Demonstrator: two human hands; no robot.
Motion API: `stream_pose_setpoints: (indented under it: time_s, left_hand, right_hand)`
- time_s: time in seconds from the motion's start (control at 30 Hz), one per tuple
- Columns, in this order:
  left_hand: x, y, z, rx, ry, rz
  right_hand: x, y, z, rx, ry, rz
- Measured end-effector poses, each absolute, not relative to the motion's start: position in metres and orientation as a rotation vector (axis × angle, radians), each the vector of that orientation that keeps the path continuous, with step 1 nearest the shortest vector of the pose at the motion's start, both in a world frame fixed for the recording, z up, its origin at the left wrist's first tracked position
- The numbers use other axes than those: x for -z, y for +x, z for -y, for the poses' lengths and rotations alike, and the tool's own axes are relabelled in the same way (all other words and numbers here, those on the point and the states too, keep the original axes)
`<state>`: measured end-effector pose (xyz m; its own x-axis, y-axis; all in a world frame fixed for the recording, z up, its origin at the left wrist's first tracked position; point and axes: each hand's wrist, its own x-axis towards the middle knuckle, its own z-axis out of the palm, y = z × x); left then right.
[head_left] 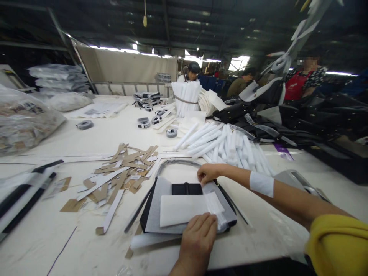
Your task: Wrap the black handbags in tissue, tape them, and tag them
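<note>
"On the tabletop (57,237), near its front edge: what is entered?"

"Item 1: the stack. A grey panel (161,188) lies over a black piece (186,188), with a white sheet (181,209) on top and a thin film (214,201) at the sheet's right end.
Item 2: left hand (198,237), flat, fingers together, pressing the near edge of the white sheet.
Item 3: right hand (207,173), fingertips pinched on the far corner of the thin film."

"Surroundings?"

"Cardboard strips (123,168) scattered just left of the stack. White foam rolls (227,143) beyond it. Tape rolls (171,133) farther back."

"Risks?"

"In my judgement there are four.
One: if the right hand pulls harder than the left hand presses, the white sheet would drag askew on the grey panel.
Two: the thin film looks limp, so it may crease, fold on itself or tear at the pinch.
Three: the stack is close to the front edge, and a shove could slide it off.
Four: a stray cardboard strip could get trapped under the layers."
</note>
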<state>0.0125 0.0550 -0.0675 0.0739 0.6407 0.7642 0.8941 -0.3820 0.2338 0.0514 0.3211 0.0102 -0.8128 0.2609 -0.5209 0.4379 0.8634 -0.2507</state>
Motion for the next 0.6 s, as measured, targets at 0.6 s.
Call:
stream_pose_setpoints:
  time_s: [0.6]
  left_hand:
    - [0.067,0.001,-0.047,1.168,-2.181,1.382]
  right_hand:
    - [0.007,0.11,-0.256,0.833,0.563,-2.737]
